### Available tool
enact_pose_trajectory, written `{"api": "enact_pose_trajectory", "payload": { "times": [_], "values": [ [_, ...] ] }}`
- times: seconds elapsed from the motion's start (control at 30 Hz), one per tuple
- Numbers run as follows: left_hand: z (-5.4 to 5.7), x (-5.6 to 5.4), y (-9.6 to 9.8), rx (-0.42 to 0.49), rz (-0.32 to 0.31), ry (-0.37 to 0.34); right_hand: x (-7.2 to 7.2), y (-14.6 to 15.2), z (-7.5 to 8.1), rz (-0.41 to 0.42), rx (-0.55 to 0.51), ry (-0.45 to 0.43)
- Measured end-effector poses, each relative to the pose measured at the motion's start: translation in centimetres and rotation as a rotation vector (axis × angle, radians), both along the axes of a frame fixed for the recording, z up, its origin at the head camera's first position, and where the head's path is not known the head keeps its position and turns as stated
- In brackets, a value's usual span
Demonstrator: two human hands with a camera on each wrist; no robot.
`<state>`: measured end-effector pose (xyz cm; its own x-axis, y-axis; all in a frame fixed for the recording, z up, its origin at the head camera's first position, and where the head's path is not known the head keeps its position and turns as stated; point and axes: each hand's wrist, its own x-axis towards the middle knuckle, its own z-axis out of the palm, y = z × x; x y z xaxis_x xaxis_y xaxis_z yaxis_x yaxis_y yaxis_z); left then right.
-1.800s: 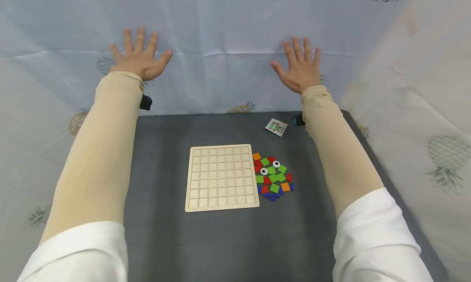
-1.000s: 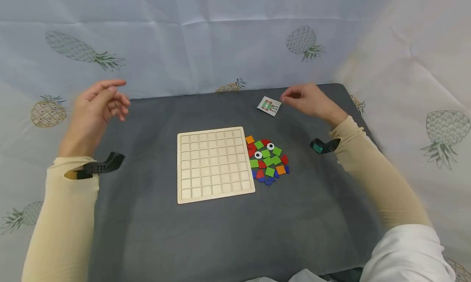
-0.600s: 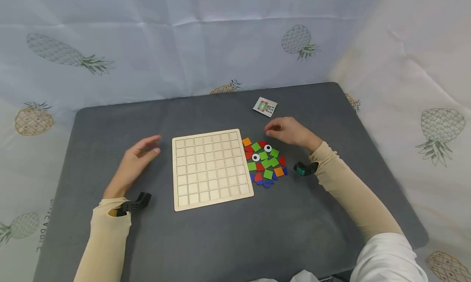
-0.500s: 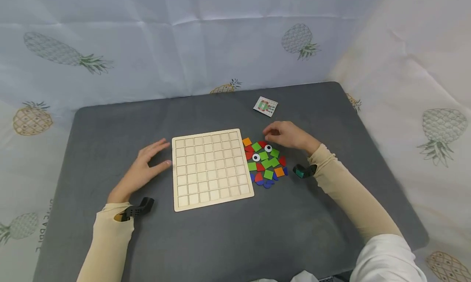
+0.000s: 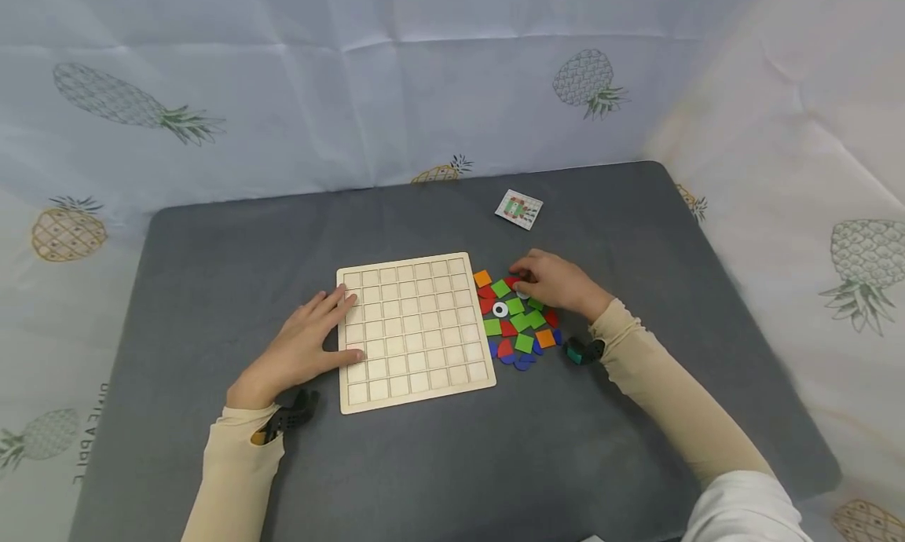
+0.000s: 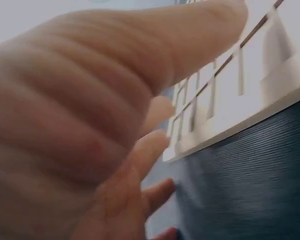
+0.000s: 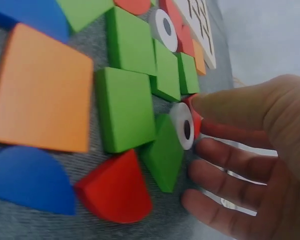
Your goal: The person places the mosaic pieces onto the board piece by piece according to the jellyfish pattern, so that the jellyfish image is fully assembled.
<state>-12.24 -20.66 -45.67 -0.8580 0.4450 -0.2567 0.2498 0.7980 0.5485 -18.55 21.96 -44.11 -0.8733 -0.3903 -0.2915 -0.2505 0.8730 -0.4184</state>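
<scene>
A light wooden board (image 5: 413, 334) with a grid of square recesses lies on the dark table. Along its left edge my left hand (image 5: 300, 349) is spread, thumb and fingertips overlapping the rim. My right hand (image 5: 558, 283) bends over the far end of a pile of flat coloured pieces at the board's right. In the right wrist view its thumb and loosely bent fingers are right at a red piece (image 7: 194, 117), behind a white disc with a black centre (image 7: 178, 114). Green squares (image 7: 124, 107), a red quarter-round (image 7: 117, 192) and an orange square (image 7: 44, 95) lie near it.
A small card printed with a coloured figure (image 5: 519, 209) lies toward the back of the table. Blue rounded pieces (image 5: 522, 364) sit at the pile's near side. A pineapple-print cloth (image 5: 339, 110) hangs behind and beside the table.
Both hands have come down from the raised, spread pose against the back cloth. The left moved right onto the board's edge; the right moved down and nearer over the pile.
</scene>
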Motion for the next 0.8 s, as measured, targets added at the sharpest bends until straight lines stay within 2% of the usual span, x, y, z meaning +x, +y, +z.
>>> {"api": "enact_pose_trajectory", "payload": {
  "times": [0.2,0.33,0.6,0.8],
  "values": [
    [-2.1,2.1,0.1,0.041,0.060,0.119,0.2,-0.6,-0.5,-0.041,0.012,0.029],
    [-3.1,2.9,0.0,0.060,0.077,0.153,0.2,-0.5,-0.7,-0.066,-0.013,0.021],
    [-3.6,3.5,-0.1,0.064,0.089,0.167,-0.3,0.5,-0.9,-0.145,-0.194,-0.102],
    [-3.7,3.6,-0.3,0.058,0.098,0.183,-1.0,0.6,-0.3,-0.185,-0.335,-0.145]
  ]
}}
